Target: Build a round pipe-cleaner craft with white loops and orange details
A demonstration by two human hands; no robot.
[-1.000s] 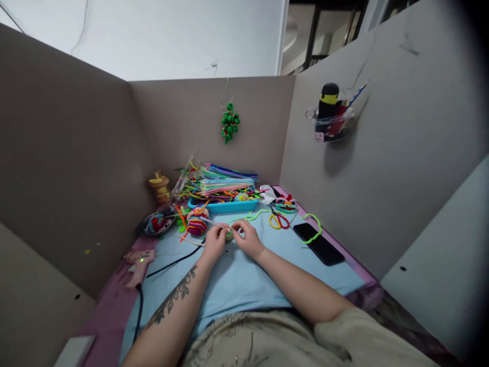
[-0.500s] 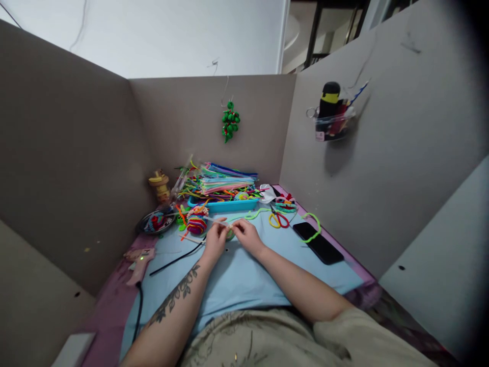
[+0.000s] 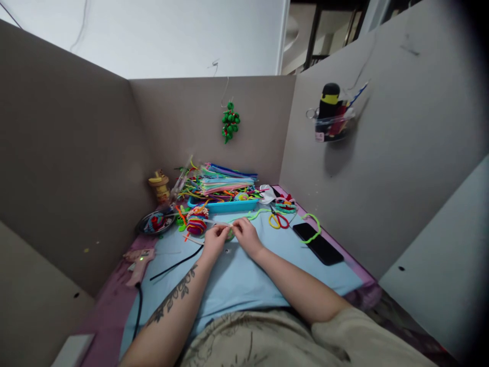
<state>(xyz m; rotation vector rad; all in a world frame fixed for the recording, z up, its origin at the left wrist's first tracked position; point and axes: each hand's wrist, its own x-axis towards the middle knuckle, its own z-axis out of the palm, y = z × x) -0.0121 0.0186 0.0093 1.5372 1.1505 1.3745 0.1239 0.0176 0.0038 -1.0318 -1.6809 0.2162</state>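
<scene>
Small pale-and-green piece (image 3: 229,235), held between two hands

Left hand (image 3: 214,241): fingers drawn together, tips pinched on the piece; exact grip too small to tell.
Right hand (image 3: 247,236): fingers likewise closed up, tips on the same piece, just beside those of the left.
Pale strip (image 3: 216,222): at the fingertips, reaching leftward toward the striped ball (image 3: 196,226).
Blue cloth (image 3: 255,280): beneath the hands, spread over the purple counter (image 3: 101,318).
Blue tray (image 3: 225,207): beyond the hands, heaped with multicoloured fuzzy stems (image 3: 229,187).
Scissors (image 3: 283,220), one handle yellow, one red: right of the right hand, lying on the cloth.
Black phone (image 3: 326,251): farther right, bright green strand (image 3: 317,225) partly over it.
Pink glue gun (image 3: 141,267): far left, green light lit.
</scene>
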